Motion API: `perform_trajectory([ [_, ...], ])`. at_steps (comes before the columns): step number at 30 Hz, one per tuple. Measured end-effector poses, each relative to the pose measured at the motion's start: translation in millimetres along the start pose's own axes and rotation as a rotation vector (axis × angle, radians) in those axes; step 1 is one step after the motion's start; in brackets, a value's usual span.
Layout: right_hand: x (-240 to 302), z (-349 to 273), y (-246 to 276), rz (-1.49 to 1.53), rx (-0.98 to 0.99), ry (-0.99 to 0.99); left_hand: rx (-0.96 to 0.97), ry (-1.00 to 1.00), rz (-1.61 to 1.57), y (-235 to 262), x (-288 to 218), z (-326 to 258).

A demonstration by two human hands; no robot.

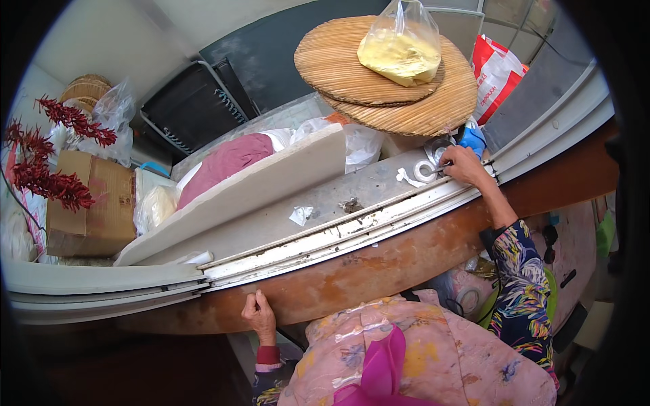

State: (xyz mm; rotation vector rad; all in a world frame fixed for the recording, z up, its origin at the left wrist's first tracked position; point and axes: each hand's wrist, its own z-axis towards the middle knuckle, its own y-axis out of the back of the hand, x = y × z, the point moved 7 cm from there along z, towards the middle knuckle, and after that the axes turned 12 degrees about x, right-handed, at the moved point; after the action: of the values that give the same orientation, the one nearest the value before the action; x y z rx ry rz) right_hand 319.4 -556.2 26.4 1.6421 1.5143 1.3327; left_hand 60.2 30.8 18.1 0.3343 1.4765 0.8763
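My right hand [462, 166] reaches across the white window track to the grey ledge beyond it. Its fingers are pinched by a small, thin dark thing, too small to name. A white tape roll [425, 172] lies right at the fingertips, with a clear roll [439, 145] just behind it. Beside the knuckles is a blue object [473, 140], partly covered by the hand. My left hand [259, 314] is curled closed at the near edge of the brown wooden sill [352, 284], and nothing shows in its fingers.
Round woven trays [325, 51] carry a clear bag of yellow stuff [401, 54] beyond the ledge. A pale board [257, 186] leans before a maroon cloth bundle [227, 162]. A cardboard box [91, 203] and red dried sprigs [51, 172] are far left. Crumpled paper [301, 215] lies on the ledge.
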Motion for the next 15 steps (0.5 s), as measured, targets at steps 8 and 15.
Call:
perform_trajectory([
  [8,-5.6,15.9,-3.4,-0.201,0.021,0.088,-0.067,0.025,0.028,-4.4,19.0,-0.2],
  [15,0.0,14.0,11.7,-0.072,-0.074,0.247,-0.08,-0.002,0.066,-1.1,19.2,-4.5],
])
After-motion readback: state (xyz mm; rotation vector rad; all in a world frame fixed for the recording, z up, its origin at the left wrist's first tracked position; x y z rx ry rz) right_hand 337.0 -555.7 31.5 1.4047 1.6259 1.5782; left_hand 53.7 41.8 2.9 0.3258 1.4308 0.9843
